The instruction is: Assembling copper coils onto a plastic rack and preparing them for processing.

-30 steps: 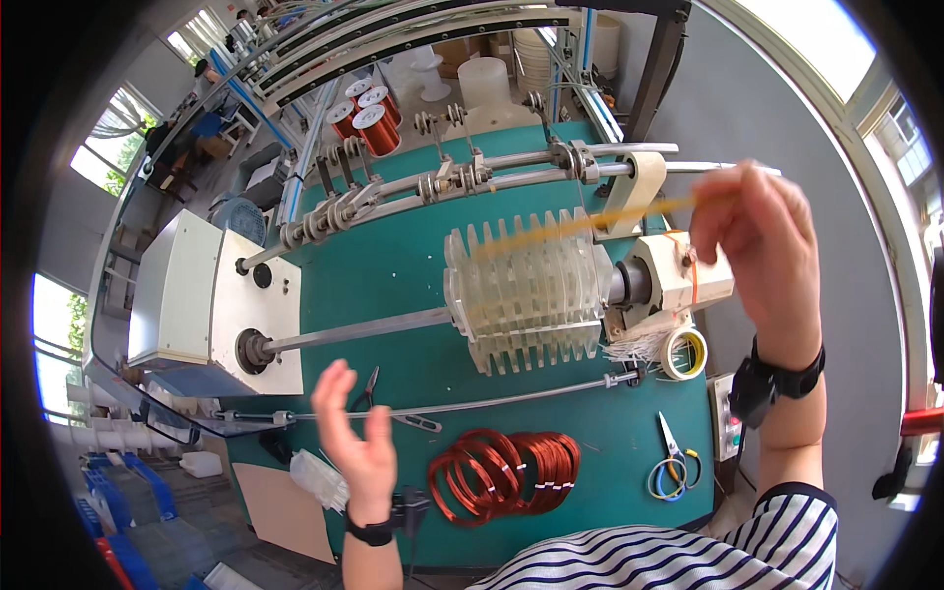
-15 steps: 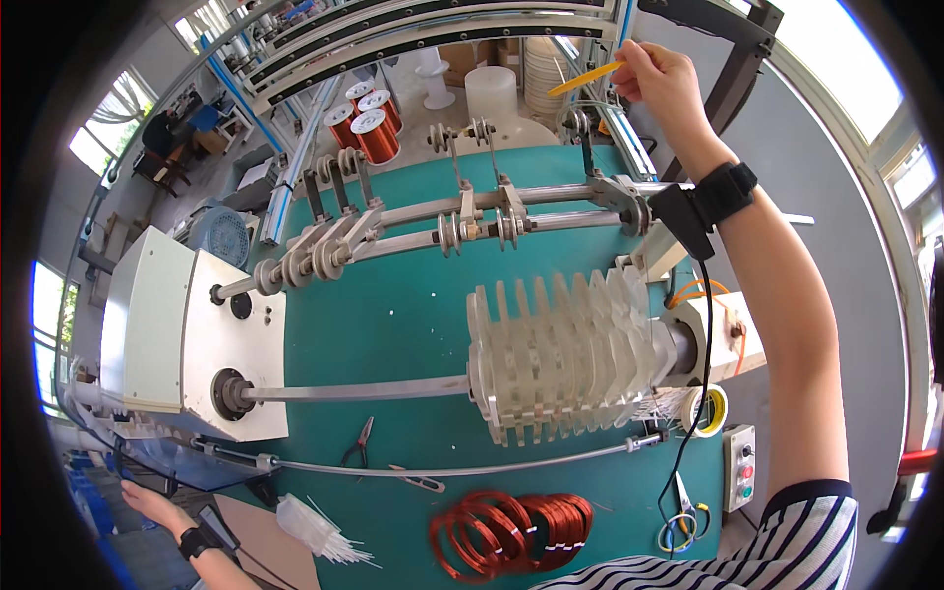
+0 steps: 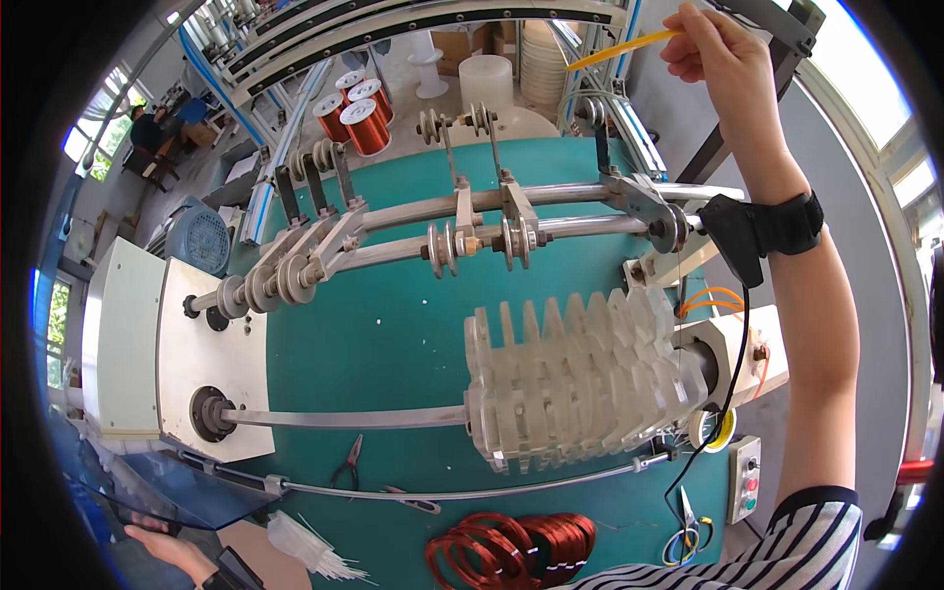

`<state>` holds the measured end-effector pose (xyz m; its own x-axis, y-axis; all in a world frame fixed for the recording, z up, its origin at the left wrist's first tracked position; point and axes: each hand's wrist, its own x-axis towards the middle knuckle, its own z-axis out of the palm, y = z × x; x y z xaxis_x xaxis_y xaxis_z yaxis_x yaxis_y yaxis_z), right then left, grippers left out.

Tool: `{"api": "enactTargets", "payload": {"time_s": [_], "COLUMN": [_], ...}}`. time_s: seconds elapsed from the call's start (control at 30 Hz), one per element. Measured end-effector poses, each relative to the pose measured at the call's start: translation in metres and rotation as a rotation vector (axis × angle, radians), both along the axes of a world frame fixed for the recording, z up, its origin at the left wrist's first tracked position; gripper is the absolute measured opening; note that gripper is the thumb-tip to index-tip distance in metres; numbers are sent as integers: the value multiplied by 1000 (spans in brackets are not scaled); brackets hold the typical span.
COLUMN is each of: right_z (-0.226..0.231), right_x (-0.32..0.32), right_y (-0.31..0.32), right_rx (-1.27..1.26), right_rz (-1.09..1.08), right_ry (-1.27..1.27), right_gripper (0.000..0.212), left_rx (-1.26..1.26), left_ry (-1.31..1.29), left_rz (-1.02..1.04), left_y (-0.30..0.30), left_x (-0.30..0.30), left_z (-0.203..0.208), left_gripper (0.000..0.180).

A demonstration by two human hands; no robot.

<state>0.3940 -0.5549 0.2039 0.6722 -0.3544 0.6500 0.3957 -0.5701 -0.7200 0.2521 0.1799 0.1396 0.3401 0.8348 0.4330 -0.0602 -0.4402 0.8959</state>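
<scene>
Green worktop (image 3: pixel 344 359) fills the middle. Low left, the left hand (image 3: pixel 169 551) is by a tinted panel (image 3: pixel 202 489), grip unclear. Upper right, a yellow strip (image 3: pixel 619 50), probably light and flexible, is suitably pinched by one end in the right hand (image 3: pixel 726 61).

Strip (image 3: pixel 622 50) in right hand (image 3: pixel 721 59), coils (image 3: pixel 521 543) left of scissors (image 3: pixel 686 526)

A green surface (image 3: pixel 364 372) is carrying a row of red-brown wire coils (image 3: pixel 560 539) along its near side. Scissors (image 3: pixel 687 519) are lying right of them; pliers (image 3: pixel 351 459) and a small metal tool (image 3: pixel 423 505) are resting to the left. A bundle of white strips (image 3: pixel 300 544) is lying beside a brown sheet (image 3: pixel 265 556), and tiny white scraps (image 3: pixel 379 321) are dotting the green.
</scene>
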Motion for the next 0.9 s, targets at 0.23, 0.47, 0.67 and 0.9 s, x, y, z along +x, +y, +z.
{"api": "enactTargets", "payload": {"time_s": [0.23,0.47,0.67,0.9], "right_z": [-13,-37,10,41], "right_x": [99,130,-61,-293], "right_y": [-26,-58,9,37], "right_rx": [-210,-376,-547,-635], "right_rz": [-181,333,-113,-335], "right_ry": [197,224,42,-124], "right_gripper": [31,33,21,14], "left_rx": [73,-146,-388,-312], "left_ry": [21,-117,-150,-44], "left_rz": [-195,-280,-592,-1139], "left_y": [-12,-84,-148,-278], "left_x": [-46,-77,-84,-135], "left_z": [-16,-2,-2,2], "left_gripper": [57,55,32,44]}}
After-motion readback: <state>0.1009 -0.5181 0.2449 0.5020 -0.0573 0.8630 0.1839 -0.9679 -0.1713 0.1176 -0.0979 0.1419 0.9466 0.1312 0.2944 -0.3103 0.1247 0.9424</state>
